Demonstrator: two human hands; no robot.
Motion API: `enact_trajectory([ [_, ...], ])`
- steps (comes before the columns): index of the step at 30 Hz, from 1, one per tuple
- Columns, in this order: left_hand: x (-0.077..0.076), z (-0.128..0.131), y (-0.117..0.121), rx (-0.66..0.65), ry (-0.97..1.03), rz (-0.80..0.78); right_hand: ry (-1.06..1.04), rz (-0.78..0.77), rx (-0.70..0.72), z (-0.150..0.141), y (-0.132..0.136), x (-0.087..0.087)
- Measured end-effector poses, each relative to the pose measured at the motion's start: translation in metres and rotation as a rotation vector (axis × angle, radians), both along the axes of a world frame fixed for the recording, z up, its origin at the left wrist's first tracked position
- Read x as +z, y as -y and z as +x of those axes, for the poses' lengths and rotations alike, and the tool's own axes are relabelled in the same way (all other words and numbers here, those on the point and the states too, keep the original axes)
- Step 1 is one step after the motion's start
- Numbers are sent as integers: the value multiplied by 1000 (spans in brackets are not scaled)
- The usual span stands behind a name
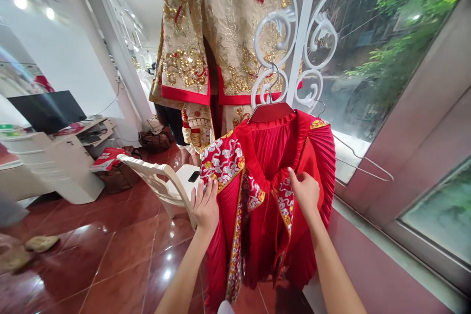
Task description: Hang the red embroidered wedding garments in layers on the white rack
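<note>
A red pleated skirt [224, 221] with embroidered silver and gold panels hangs in front of me on a dark red hanger [271, 112]. The hanger's metal hook is at the white scrollwork rack. My left hand [206, 206] rests on the outer edge of the embroidered panel at the left, its fingers stretched out and lying against the cloth. My right hand [307, 191] is closed, pinching the red waistband near the middle of the front, above a pointed embroidered flap [285, 201]. Part of the cloth under its fingers is hidden.
Behind hangs a beige gown [228, 34] with gold beading and red trim. A white scroll-metal rack [303, 24] stands by the window, with a bare wire hanger [362, 159]. At left are a white chair [165, 176] holding a phone [194, 176], a desk [66, 167] and bags.
</note>
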State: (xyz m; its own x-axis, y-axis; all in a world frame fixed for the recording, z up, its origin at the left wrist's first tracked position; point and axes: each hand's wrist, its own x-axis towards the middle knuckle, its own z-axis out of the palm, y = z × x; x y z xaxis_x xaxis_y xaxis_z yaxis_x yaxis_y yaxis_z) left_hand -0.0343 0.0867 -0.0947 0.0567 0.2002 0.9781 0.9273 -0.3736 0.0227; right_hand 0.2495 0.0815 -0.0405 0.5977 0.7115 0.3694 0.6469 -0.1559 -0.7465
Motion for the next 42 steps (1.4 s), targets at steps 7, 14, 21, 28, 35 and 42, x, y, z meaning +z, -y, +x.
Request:
enact_trajectory([
  [7,-12,33,9,-75,-37,-50,-77,24,141,-15,-32,-2],
  [14,9,46,20,-135,-3,-240,-218,174,465,-47,-8,-11],
  [21,48,66,82,-284,147,-106,-387,318,415,-59,38,-20],
  [28,29,109,85,-218,174,-943,-605,293,398,-46,64,-22],
  [35,21,112,69,-368,224,-1043,-619,292,401,-41,68,-23],
  [42,8,96,76,-815,452,-1208,-575,120,640,-53,68,-40],
])
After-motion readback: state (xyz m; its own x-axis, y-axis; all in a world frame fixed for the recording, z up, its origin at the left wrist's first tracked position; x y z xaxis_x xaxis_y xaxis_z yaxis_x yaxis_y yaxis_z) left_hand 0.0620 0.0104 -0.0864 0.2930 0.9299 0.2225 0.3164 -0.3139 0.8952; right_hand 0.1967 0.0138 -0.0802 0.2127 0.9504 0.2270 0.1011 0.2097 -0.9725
